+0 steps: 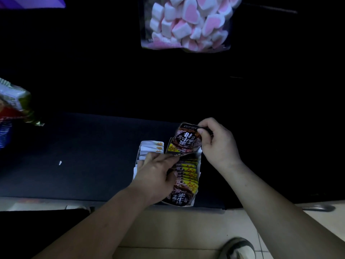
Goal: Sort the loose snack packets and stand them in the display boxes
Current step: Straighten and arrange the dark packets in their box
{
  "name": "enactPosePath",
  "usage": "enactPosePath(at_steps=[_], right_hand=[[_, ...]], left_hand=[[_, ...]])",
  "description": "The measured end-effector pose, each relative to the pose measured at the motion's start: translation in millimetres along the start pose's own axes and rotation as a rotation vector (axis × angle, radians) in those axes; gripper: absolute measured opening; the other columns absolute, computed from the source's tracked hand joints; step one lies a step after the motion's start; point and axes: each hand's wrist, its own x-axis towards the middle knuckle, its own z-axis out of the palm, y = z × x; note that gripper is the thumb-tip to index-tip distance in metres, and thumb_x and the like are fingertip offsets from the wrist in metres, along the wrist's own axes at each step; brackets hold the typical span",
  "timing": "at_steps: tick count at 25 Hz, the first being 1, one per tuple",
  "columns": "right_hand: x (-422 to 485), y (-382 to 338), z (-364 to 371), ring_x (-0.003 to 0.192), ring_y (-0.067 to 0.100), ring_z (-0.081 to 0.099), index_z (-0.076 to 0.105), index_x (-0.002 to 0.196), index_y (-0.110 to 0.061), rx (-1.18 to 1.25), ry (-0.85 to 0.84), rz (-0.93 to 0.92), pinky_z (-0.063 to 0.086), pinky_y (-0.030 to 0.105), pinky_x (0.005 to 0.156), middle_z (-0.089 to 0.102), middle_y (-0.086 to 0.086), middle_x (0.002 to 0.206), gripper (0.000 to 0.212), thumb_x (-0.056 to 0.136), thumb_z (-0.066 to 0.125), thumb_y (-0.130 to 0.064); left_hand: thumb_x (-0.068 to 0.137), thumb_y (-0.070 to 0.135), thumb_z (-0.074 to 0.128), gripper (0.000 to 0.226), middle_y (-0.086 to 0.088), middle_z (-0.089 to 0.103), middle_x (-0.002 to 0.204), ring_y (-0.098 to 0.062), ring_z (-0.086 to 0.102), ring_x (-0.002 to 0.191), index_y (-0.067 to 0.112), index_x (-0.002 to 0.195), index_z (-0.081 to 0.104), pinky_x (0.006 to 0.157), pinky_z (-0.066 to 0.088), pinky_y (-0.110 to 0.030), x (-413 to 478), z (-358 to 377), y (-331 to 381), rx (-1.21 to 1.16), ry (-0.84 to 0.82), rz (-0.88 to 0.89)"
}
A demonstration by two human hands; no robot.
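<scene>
A white display box (199, 166) stands at the near edge of a dark shelf, filled with a row of dark brown snack packets (186, 176) with yellow corners. To its left a second white box (134, 170) holds white packets (152, 147). My right hand (218, 143) pinches the top edge of one dark snack packet (186, 140) and holds it upright over the far end of the brown row. My left hand (158, 172) lies over both boxes, fingers curled onto the tops of the brown packets.
A clear bag of pink and white marshmallows (186, 23) hangs at the back. Colourful snack bags (13, 105) lie at the far left. A small white scrap (60, 163) lies on the dark shelf (89, 146). Tiled floor and a shoe (237, 248) show below.
</scene>
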Motion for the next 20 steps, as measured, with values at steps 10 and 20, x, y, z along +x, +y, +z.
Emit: enactPosePath(at_steps=[10,20], right_hand=[[-14.7,-20.3,-11.9,0.079,0.019,0.064,0.064,0.097,-0.024,-0.144,-0.091,-0.028,0.055,0.041,0.064,0.066,-0.003,0.085,0.017,0.095,0.06,-0.007],[-18.3,-117.8,-94.9,0.077,0.015,0.067,0.06,0.093,-0.029,0.124,0.099,0.129,0.057,0.044,0.067,0.067,-0.006,0.079,0.021,0.097,0.059,-0.008]], left_hand=[[0.1,0.028,0.059,0.043,0.008,0.055,0.136,-0.009,0.052,0.123,0.03,0.142,0.052,0.1,0.05,-0.033,4.2,-13.0,3.0,-0.549,0.155,-0.216],[0.087,0.021,0.078,0.045,0.004,0.064,0.115,-0.015,0.065,0.107,0.027,0.126,0.057,0.088,0.059,-0.032,-6.2,-131.6,48.2,-0.442,0.098,0.07]])
